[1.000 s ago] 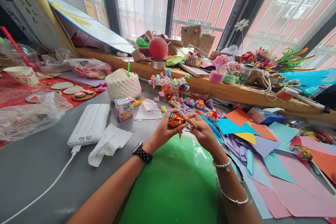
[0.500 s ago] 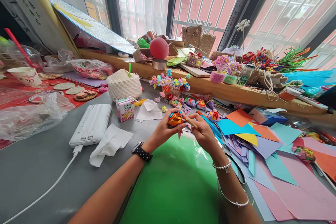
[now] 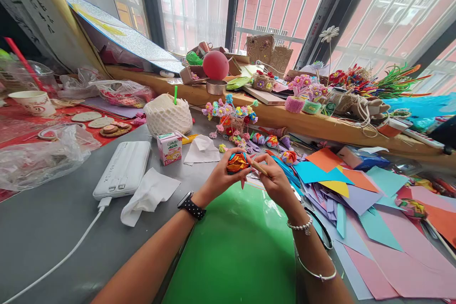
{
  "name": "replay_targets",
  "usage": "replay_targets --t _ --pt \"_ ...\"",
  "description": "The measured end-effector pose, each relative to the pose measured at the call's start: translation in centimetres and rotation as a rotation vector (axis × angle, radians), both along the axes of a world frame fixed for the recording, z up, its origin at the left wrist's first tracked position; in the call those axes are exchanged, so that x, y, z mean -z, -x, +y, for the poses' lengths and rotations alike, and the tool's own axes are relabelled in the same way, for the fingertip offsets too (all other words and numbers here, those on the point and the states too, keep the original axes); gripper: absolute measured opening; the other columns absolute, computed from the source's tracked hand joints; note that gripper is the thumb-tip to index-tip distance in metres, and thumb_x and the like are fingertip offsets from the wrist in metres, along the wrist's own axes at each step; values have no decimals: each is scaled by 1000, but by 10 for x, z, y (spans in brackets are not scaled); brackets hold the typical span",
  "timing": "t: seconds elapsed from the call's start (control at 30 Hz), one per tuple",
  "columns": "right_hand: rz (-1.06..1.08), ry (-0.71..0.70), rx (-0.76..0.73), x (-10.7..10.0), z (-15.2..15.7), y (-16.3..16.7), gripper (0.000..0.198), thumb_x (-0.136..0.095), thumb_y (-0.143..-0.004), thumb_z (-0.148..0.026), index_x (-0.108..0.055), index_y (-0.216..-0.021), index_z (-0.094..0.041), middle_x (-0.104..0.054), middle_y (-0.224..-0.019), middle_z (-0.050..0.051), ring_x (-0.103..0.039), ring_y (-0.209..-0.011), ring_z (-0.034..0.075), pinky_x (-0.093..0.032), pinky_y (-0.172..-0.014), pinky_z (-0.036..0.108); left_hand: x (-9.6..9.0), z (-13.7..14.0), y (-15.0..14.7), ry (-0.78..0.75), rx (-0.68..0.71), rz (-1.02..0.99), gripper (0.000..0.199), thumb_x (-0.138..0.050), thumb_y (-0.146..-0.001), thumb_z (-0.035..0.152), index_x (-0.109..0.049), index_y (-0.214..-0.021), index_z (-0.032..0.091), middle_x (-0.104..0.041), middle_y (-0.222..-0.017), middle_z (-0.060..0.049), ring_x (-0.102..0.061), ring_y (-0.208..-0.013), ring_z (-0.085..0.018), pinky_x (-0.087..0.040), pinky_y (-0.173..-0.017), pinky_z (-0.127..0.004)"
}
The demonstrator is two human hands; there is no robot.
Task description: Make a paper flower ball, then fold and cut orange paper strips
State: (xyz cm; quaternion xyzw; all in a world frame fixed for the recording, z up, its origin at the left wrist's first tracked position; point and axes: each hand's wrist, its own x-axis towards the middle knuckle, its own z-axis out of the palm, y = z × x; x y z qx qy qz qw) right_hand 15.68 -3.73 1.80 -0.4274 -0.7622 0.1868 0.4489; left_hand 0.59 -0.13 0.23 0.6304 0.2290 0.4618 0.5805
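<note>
Glossy green sheet (image 3: 235, 251), lower centre of the frame, on grey worktop (image 3: 53, 242). Left hand (image 3: 220, 174), mid-frame, cupped around orange-and-blue folded-paper flower (image 3: 238, 163). Right hand (image 3: 273, 179), close beside, fingers clamped on wooden stick (image 3: 259, 167), tip at flower's right side; contact hard to tell. White power bank (image 3: 123, 168), cable (image 3: 76, 249) plugged in, left of centre; crumpled tissue (image 3: 149, 194) just beside. Loose coloured papers (image 3: 388, 251), right of the frame. Drink carton (image 3: 169, 148), centre left. Red balloon (image 3: 215, 65), upper centre, near wooden windowsill (image 3: 302, 121).
</note>
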Motion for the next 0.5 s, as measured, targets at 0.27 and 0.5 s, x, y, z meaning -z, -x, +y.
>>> replay_targets --t 0.27,0.5 --pt "-72 -28 36 -2 0 -4 40 -38 -78 -10 -57 -110 -25 -47 -89 5 -48 -83 17 -43 -73 32 1 5 5 -6 -9 65 45 -64 -67 26 -40 -104 19 -54 -81 1 -59 -66 -10 -47 -58 -21" --pt "-23 -56 256 -13 -6 -11 27 -52 -78 -27 -59 -104 -20 -51 -93 6 -50 -71 14 -41 -57 25 -7 7 11 87 131 67 65 -68 -63 19 -31 -116 22 -57 -83 -1 -61 -74 -15 -47 -59 -22"
